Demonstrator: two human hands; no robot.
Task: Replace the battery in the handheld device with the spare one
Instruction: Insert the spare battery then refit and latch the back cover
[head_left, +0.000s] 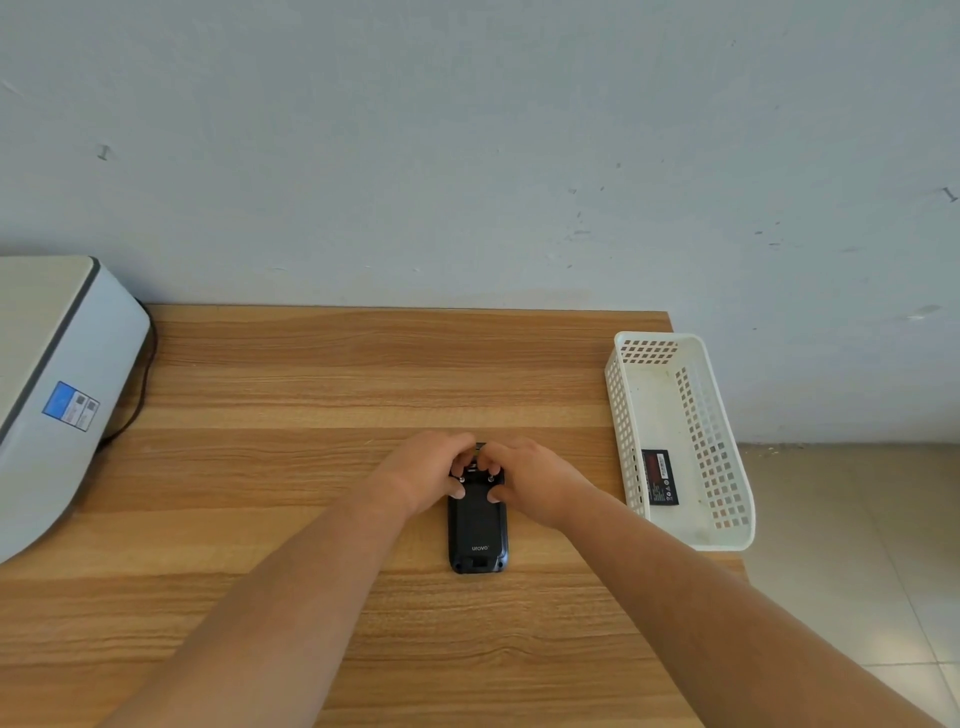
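Both hands, left hand (422, 475) and right hand (535, 480), are pinching the handheld device's (477, 530) far end; spare battery (660, 476) is lying in the basket (727, 525) just right of them.

Handheld device (477, 525) face-down on wooden worktop (311, 395), cover on. Left hand (423, 475) and right hand (535, 480) both gripping its far end, fingertips on back cover. Spare battery (660, 476) flat inside white basket (727, 535) at worktop's right edge.
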